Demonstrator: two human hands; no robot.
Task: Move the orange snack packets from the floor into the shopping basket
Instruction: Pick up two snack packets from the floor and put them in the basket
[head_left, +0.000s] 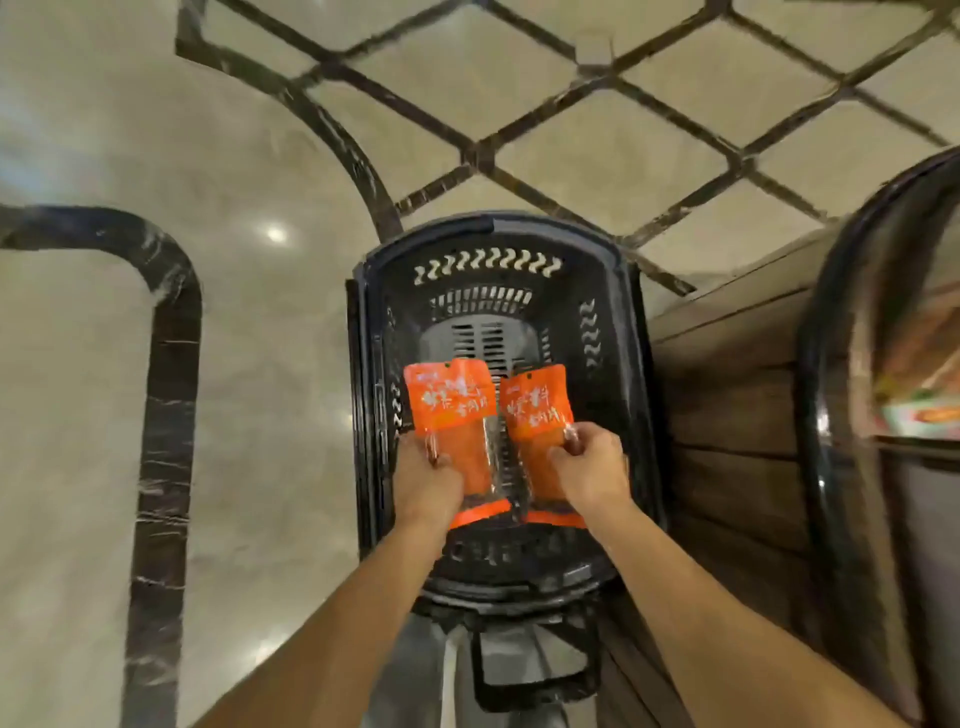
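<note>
A black plastic shopping basket (618, 374) stands on the marble floor just ahead of me. Over its open top I hold two orange snack packets side by side. My left hand (428, 480) grips the left orange packet (452, 410) by its lower left edge. My right hand (592, 470) pinches the right orange packet (537, 402) at its right edge. Both packets have a clear lower part with orange contents showing. The basket's slotted bottom shows beyond the packets, with nothing lying on the visible part.
A dark wooden display stand (737, 415) with a glossy rounded black frame (831, 415) rises close on the right of the basket. The basket's folded handle (535, 670) lies near my feet. Beige marble floor with black inlay strips (166, 415) spreads left and ahead.
</note>
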